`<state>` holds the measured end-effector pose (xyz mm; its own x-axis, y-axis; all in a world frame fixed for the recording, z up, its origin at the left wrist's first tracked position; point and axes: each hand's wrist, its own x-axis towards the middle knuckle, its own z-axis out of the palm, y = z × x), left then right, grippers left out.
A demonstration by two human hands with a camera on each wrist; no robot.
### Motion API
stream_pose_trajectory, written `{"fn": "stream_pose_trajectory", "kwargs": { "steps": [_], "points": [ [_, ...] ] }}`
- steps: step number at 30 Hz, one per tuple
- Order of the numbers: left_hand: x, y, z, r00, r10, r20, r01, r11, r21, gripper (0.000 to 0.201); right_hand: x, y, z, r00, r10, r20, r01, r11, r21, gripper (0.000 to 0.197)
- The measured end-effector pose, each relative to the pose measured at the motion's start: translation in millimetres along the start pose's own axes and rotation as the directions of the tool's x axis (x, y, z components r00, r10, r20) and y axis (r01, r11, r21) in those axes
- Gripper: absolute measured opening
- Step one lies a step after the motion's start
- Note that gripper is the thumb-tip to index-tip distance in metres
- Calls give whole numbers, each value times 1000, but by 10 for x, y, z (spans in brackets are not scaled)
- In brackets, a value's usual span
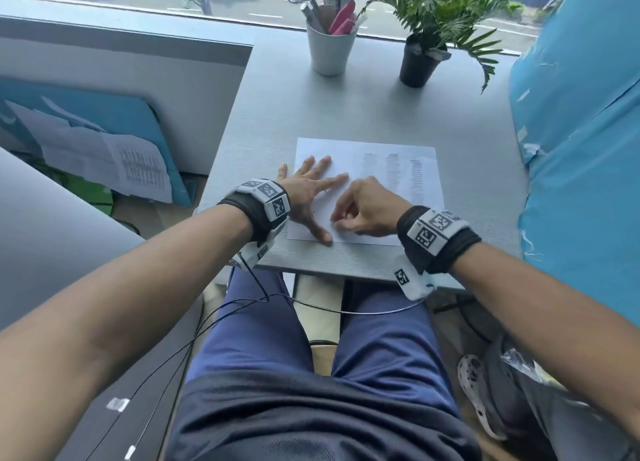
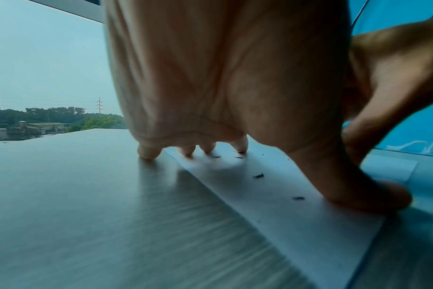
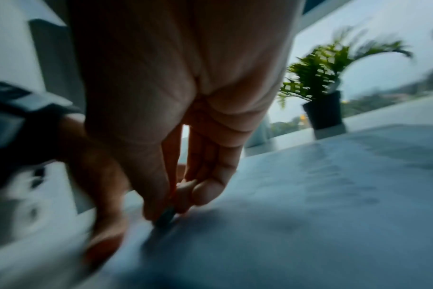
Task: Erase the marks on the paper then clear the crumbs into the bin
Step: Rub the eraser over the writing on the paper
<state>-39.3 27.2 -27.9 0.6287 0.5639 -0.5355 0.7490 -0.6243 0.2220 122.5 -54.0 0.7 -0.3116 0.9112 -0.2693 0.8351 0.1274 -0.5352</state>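
Paper: one white sheet, laid flat on the grey desk, near the front edge; its near-left corner is seen close to that edge. Faint grey smudged columns are shown mid-sheet, and a printed column along the right margin. Bare desk is left all round the sheet, widest behind it.

Left hand: spread flat, fingers straight, pressed on the sheet's left part; the little finger is seen off the paper on the desk in the left wrist view. Grip apart, nothing held.

Right hand: fingers curled downward, tips brought together on the paper just beside the left thumb. A small dark eraser is shown pinched at the fingertips only in the blurred right wrist view; it is hidden from the head camera.

Crumbs: dark flecks scattered on the paper under the left palm, visible in the left wrist view, barely in the head view.

Cup of pens and potted plant: at the far desk edge by the window, well apart from the sheet.
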Motion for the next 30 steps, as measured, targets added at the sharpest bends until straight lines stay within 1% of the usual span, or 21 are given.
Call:
{"fn": "stream_pose_trajectory", "kwargs": {
  "steps": [1,4,5,7,9,10,11,12,14,15,16,17,19,20,21,24,25,26,28,29,30],
  "points": [
    [-6,4,-10,1000,2,5,-2,1000,-1,140,24,45,-40,1000,9,-19,-9,1000,9,9],
    [-25,19,-26,1000,2,16,-2,1000,-10,140,130,231,-194,975,114,-188,-104,993,63,11],
    [-33,25,-26,1000,2,16,-2,1000,-8,140,133,243,-190,968,126,-218,-113,991,71,11],
    [-28,25,-29,1000,1,19,-1,1000,-4,141,66,159,-91,980,100,-172,-88,993,78,11],
    [-18,19,-28,1000,-2,14,2,1000,10,142,-39,22,11,998,35,-47,-33,998,45,9],
    [-23,17,-35,1000,-4,13,3,1000,13,142,-42,8,0,1000,19,-10,-19,999,29,9],
    [-31,22,-35,1000,-5,16,5,1000,8,142,-3,42,-45,1000,21,-18,-20,1000,20,9],
    [-35,25,-39,1000,-6,17,6,1000,3,141,54,106,-117,997,47,-69,-46,999,20,10],
    [-33,38,-34,1000,-2,12,2,1000,3,141,127,230,-235,970,119,-213,-113,993,40,11],
    [-34,43,-32,1000,1,10,-1,1000,4,141,133,265,-245,960,134,-246,-127,991,43,12],
    [-35,43,-33,1000,1,10,-1,1000,5,141,105,256,-218,964,130,-233,-124,991,42,12],
    [-34,36,-34,1000,-1,11,1,1000,6,141,59,227,-160,977,106,-184,-101,994,36,12],
    [-25,25,-28,1000,-4,7,4,1000,10,142,-62,124,-40,998,44,-33,-44,999,21,11],
    [-23,20,-29,1000,-3,2,3,1000,12,142,-72,123,-31,1000,24,3,-24,1000,12,11],
    [-23,17,-30,1000,-1,-1,1,1000,14,142,-39,165,-61,999,28,-20,-28,1000,12,11],
    [-10,24,-21,1000,3,4,-3,1000,12,142,62,323,-193,969,122,-216,-106,991,82,11],
    [-6,24,-14,1000,3,3,-3,1000,16,142,59,317,-176,967,118,-224,-103,992,79,11],
    [-1,18,-8,1000,3,6,-3,1000,19,142,32,270,-117,979,87,-185,-76,995,67,10],
    [11,-1,-1,1000,3,3,-3,1000,20,143,-58,123,13,999,5,-45,-3,999,42,9],
    [12,-8,1,1000,5,-3,-5,1000,19,143,-66,105,31,1000,-14,-16,15,999,32,9],
    [11,-12,-1,1000,8,-6,-8,1000,14,143,-36,128,0,999,-1,-35,2,1000,31,9]
  ]
}}
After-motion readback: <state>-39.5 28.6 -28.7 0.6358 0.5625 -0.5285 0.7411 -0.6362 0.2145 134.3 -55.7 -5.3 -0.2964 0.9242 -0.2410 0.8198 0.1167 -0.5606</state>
